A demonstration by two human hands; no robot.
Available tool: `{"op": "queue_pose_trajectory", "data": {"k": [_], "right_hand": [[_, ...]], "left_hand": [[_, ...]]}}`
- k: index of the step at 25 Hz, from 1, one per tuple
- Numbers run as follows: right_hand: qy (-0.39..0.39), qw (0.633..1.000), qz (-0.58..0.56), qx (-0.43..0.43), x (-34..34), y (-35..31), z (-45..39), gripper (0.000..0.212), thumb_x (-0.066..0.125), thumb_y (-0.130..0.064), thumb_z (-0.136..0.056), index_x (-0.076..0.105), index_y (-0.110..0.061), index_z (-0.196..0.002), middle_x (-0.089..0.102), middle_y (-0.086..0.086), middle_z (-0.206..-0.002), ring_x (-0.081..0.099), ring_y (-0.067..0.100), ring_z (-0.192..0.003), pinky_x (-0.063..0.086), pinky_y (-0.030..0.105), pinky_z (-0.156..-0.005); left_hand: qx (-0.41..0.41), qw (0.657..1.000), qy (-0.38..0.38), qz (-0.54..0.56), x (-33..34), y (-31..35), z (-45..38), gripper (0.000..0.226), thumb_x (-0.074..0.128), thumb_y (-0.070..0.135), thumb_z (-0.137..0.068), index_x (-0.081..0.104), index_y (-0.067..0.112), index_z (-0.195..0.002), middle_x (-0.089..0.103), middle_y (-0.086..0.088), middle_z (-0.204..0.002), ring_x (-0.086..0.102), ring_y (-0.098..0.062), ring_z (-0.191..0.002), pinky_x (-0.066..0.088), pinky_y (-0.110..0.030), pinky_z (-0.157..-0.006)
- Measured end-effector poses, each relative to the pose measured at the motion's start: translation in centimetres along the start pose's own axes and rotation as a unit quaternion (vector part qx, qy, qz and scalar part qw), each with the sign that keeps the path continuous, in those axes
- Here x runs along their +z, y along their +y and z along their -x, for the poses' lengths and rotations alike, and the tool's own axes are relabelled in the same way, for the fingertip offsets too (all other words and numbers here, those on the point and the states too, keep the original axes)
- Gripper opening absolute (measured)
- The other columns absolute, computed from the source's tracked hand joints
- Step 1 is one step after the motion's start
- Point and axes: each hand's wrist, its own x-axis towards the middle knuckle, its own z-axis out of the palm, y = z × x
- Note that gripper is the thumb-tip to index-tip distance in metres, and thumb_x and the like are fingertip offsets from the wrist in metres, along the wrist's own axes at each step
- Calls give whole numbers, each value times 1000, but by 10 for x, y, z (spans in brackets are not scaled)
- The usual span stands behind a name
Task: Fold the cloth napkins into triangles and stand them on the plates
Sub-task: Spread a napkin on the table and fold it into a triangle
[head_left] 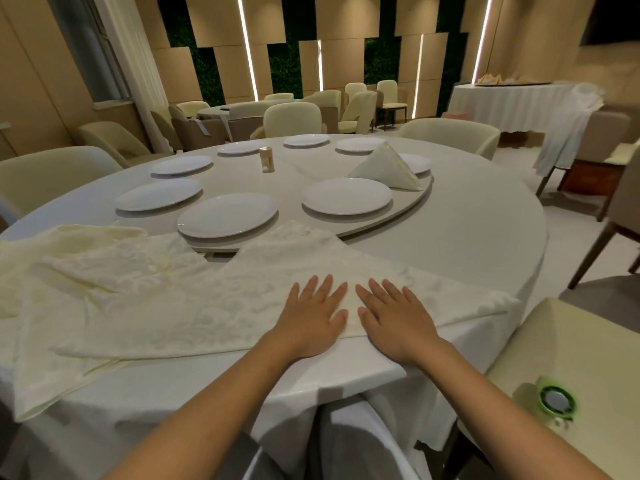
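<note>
A cream patterned napkin [284, 268], folded into a wide flat triangle, lies at the near edge of the round table. My left hand [313, 315] and my right hand [394, 317] press flat on it side by side, fingers straight. More cream napkins [100, 265] lie loose in a pile at the left. One folded napkin [386, 166] stands as a cone on a plate [417, 163] at the far right of the turntable. Several bare white plates, such as the nearest plate [227, 214] and the plate to its right [346, 195], ring the turntable.
A small can [267, 160] stands near the middle of the turntable [398, 216]. Cream chairs surround the table; one chair seat [568, 362] at my right holds a green-rimmed round object [556, 400]. A draped side table [512, 102] stands at the back right.
</note>
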Motion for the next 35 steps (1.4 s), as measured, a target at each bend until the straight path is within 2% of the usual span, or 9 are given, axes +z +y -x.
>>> {"op": "queue_pose_trajectory", "data": {"k": [8, 15, 18, 22, 25, 28, 31, 33, 35], "right_hand": [[25, 992, -5, 127, -5, 84, 27, 60, 13, -57, -96, 2, -37, -151, -4, -5, -160, -8, 18, -147, -6, 43, -119], [14, 992, 5, 125, -14, 82, 25, 62, 12, -56, -97, 3, -32, -152, -2, 1, -161, -7, 24, -147, -6, 46, -118], [34, 995, 10, 90, -21, 52, 19, 61, 12, -53, -98, 4, -29, -153, -2, 2, -161, -8, 25, -147, -6, 46, -118], [65, 998, -26, 6, -21, -5, 9, 57, 18, -48, -100, 15, -27, -152, 9, 0, -160, 1, 21, -148, 0, 43, -120], [88, 992, -62, -67, -13, -48, -1, 49, 29, -41, -100, 36, -23, -145, 38, 0, -150, 29, 20, -140, 20, 36, -115], [99, 983, -65, -139, 1, -86, -11, 35, 37, -34, -98, 57, -19, -121, 60, -1, -122, 50, 19, -112, 40, 33, -96], [104, 972, -91, -187, 12, -112, -21, 32, 40, -31, -96, 60, -22, -120, 61, -6, -121, 48, 18, -110, 39, 30, -92], [106, 967, -92, -214, 17, -119, -25, 34, 42, -31, -96, 58, -27, -126, 57, -10, -126, 46, 16, -113, 37, 29, -93], [116, 965, -87, -219, 21, -119, -27, 35, 40, -34, -95, 57, -31, -126, 55, -12, -127, 45, 14, -113, 34, 27, -90]], "left_hand": [[16, 1000, 15, 6, 4, -8, 0, 54, 14, 46, -102, -5, 35, -152, -14, 4, -160, -14, -18, -147, -8, -41, -119], [16, 997, 39, 59, 2, -6, 3, 54, 19, 44, -102, 4, 33, -153, -5, 3, -162, -8, -16, -148, -6, -39, -120], [7, 983, 108, 151, -5, -2, 14, 51, 27, 42, -102, 24, 28, -151, 13, 2, -161, 5, -12, -148, -2, -35, -121], [-23, 971, 181, 155, -8, -15, 47, 43, 34, 39, -101, 44, 27, -141, 32, 4, -154, 21, -10, -144, 4, -35, -121], [-63, 963, 214, 150, -3, -44, 73, 39, 38, 35, -100, 51, 27, -135, 39, 4, -150, 29, -11, -140, 10, -33, -119], [-108, 962, 216, 129, 4, -83, 97, 37, 41, 30, -99, 56, 22, -132, 45, 1, -145, 35, -14, -137, 14, -32, -117], [-142, 959, 211, 124, 7, -121, 123, 51, 33, 41, -94, 60, 16, -128, 53, -5, -138, 43, -20, -132, 24, -33, -112], [-156, 955, 225, 110, 8, -142, 138, 62, 26, 46, -86, 67, 13, -119, 60, -10, -128, 51, -27, -125, 32, -40, -107], [-179, 952, 234, 83, 9, -165, 150, 57, 30, 42, -85, 71, 10, -109, 65, -14, -119, 57, -33, -118, 37, -49, -102]]}}
